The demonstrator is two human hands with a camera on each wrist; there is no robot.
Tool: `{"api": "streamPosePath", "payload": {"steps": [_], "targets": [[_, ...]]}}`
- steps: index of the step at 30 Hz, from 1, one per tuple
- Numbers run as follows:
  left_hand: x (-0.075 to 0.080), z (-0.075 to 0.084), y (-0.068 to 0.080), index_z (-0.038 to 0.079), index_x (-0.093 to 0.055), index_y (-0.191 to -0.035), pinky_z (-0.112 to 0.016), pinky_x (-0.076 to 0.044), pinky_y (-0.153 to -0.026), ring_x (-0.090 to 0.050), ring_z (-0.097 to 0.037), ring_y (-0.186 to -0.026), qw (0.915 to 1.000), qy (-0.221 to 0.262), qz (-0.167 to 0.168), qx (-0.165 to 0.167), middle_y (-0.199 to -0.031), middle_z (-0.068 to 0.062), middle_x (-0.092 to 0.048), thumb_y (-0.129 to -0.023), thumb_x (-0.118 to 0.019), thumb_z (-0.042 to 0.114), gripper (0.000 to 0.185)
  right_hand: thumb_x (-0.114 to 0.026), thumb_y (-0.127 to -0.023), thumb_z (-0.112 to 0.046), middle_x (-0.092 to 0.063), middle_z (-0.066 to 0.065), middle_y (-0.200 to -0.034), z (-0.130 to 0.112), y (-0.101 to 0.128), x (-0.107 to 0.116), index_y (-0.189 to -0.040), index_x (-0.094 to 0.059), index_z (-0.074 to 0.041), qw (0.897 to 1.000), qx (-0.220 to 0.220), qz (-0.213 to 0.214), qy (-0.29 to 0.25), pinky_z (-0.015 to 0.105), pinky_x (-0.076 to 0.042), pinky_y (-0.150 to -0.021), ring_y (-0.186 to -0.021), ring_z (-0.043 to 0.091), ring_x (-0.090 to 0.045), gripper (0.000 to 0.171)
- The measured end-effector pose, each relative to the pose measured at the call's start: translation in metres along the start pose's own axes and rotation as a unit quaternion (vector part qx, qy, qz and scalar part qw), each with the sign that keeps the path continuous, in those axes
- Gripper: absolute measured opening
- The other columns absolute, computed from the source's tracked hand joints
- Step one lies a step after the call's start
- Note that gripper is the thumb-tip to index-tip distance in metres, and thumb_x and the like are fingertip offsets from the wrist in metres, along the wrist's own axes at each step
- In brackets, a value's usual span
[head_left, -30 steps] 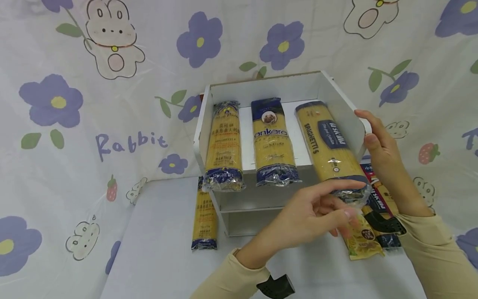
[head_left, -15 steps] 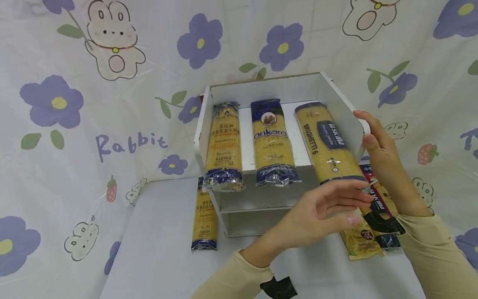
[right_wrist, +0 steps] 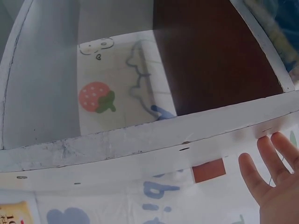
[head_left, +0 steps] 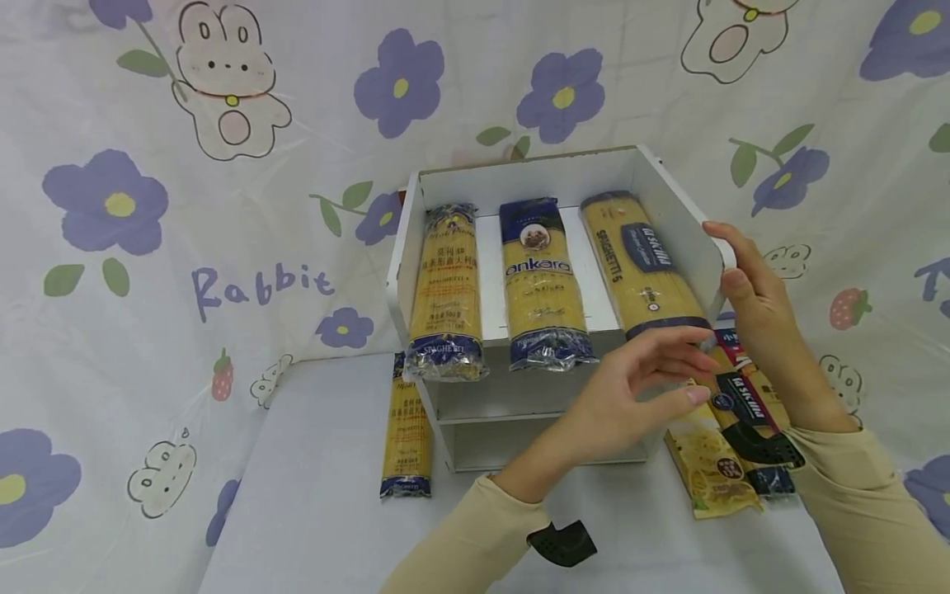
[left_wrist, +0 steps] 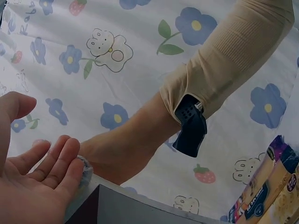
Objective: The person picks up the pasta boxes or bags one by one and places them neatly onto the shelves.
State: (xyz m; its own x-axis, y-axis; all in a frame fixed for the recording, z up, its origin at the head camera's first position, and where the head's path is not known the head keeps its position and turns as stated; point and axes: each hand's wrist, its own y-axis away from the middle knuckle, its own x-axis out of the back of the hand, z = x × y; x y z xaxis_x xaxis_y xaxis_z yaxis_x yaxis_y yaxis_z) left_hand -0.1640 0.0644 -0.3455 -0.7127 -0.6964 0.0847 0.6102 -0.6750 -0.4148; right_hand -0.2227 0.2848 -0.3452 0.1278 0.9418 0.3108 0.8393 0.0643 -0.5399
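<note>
A white shelf unit carries three spaghetti packs in its top compartment. On its right side lies a La Sicilia spaghetti pack, slanted, its near end hidden behind my left hand. That hand's fingers are fairly straight against the pack's near end; crinkled plastic wrap shows beside the fingertips in the left wrist view. My right hand holds the front of the shelf's right side panel, thumb at the edge. In the right wrist view the right fingers lie straight against the panel's outside.
An Ankara pack lies mid-shelf, and another spaghetti pack lies left of it. A further pack is on the white table at left. Yellow and red-topped packs lie at right.
The La Sicilia pack has slid farther back into the shelf, with my left hand moving forward behind it. My left fingers have straightened from a looser bend. The right hand stays on the panel.
</note>
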Motion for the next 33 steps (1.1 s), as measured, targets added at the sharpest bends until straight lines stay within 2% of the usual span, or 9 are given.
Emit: {"api": "streamPosePath", "payload": {"steps": [6,12,16,20,23,26,28,30,33], "targets": [[0.001,-0.004,-0.004,0.009,-0.043,-0.145,-0.019,-0.044,-0.108,-0.055,0.002,-0.117,0.9996,-0.025,0.015,0.007,-0.134,-0.020,-0.055,-0.099,-0.056,0.006,0.048,-0.037,-0.107,-0.032,-0.051,-0.011,-0.139,0.003,-0.002,0.001,-0.151,-0.038,-0.018,1.000,0.015,-0.003,-0.009,0.015,-0.044,-0.085,-0.113,0.008,-0.052,0.046],[-0.001,-0.002,0.002,0.014,-0.043,-0.146,-0.018,-0.043,-0.109,-0.055,-0.002,-0.124,0.9973,-0.073,-0.005,0.006,-0.136,-0.012,-0.055,-0.097,-0.061,0.009,0.052,-0.038,-0.107,-0.032,-0.051,-0.013,-0.139,0.002,-0.002,0.001,-0.152,-0.038,-0.019,1.000,0.013,-0.002,0.000,0.013,-0.045,-0.083,-0.112,0.008,-0.052,0.046],[-0.002,0.010,0.018,0.010,-0.046,-0.144,-0.018,-0.046,-0.105,-0.057,0.001,-0.117,0.9957,-0.078,-0.050,-0.012,-0.128,-0.016,-0.061,-0.096,-0.061,0.007,0.050,-0.038,-0.107,-0.029,-0.050,-0.013,-0.141,0.002,-0.002,0.001,-0.152,-0.037,-0.019,1.000,0.013,-0.005,0.003,0.011,-0.047,-0.083,-0.112,0.008,-0.052,0.046],[0.000,0.034,0.040,0.002,-0.047,-0.141,-0.020,-0.052,-0.099,-0.062,0.000,-0.109,0.9909,-0.075,-0.106,-0.037,-0.120,-0.020,-0.065,-0.094,-0.061,0.000,0.049,-0.038,-0.107,-0.028,-0.050,-0.013,-0.140,0.003,-0.002,0.001,-0.151,-0.037,-0.018,1.000,0.023,-0.004,0.001,0.011,-0.048,-0.083,-0.111,0.008,-0.052,0.045],[0.006,0.051,0.061,-0.004,-0.048,-0.138,-0.023,-0.055,-0.094,-0.067,-0.007,-0.104,0.9846,-0.102,-0.120,-0.076,-0.113,-0.020,-0.068,-0.091,-0.063,-0.004,0.049,-0.039,-0.107,-0.030,-0.051,-0.012,-0.138,0.003,-0.002,0.002,-0.151,-0.037,-0.017,1.000,0.023,-0.003,-0.003,0.012,-0.047,-0.083,-0.110,0.008,-0.052,0.046],[0.020,0.063,0.087,-0.006,-0.050,-0.135,-0.027,-0.058,-0.090,-0.071,-0.015,-0.099,0.9775,-0.124,-0.094,-0.143,-0.105,-0.022,-0.070,-0.092,-0.063,-0.002,0.045,-0.040,-0.107,-0.034,-0.050,-0.012,-0.140,0.003,-0.001,0.002,-0.151,-0.038,-0.019,1.000,0.015,-0.004,-0.006,0.013,-0.046,-0.084,-0.111,0.008,-0.052,0.047],[0.032,0.068,0.105,-0.006,-0.049,-0.136,-0.031,-0.060,-0.085,-0.072,-0.021,-0.094,0.9691,-0.130,-0.056,-0.202,-0.099,-0.024,-0.069,-0.094,-0.062,0.001,0.045,-0.040,-0.106,-0.035,-0.049,-0.013,-0.142,0.004,-0.001,0.001,-0.152,-0.037,-0.020,1.000,0.010,-0.006,-0.007,0.014,-0.045,-0.085,-0.113,0.008,-0.051,0.048],[0.045,0.071,0.122,-0.005,-0.047,-0.138,-0.034,-0.060,-0.081,-0.070,-0.026,-0.091,0.9552,-0.134,-0.012,-0.264,-0.096,-0.025,-0.067,-0.094,-0.061,0.003,0.046,-0.040,-0.107,-0.035,-0.049,-0.012,-0.143,0.004,-0.001,0.001,-0.152,-0.037,-0.020,1.000,0.009,-0.007,-0.009,0.015,-0.044,-0.086,-0.114,0.008,-0.051,0.048],[0.069,0.069,0.146,-0.006,-0.046,-0.139,-0.034,-0.059,-0.079,-0.068,-0.025,-0.093,0.9346,-0.123,0.071,-0.326,-0.101,-0.021,-0.068,-0.094,-0.060,0.001,0.047,-0.039,-0.107,-0.034,-0.048,-0.010,-0.145,0.003,-0.001,0.000,-0.152,-0.037,-0.020,1.000,0.011,-0.006,-0.007,0.014,-0.044,-0.086,-0.115,0.008,-0.051,0.047]]}}
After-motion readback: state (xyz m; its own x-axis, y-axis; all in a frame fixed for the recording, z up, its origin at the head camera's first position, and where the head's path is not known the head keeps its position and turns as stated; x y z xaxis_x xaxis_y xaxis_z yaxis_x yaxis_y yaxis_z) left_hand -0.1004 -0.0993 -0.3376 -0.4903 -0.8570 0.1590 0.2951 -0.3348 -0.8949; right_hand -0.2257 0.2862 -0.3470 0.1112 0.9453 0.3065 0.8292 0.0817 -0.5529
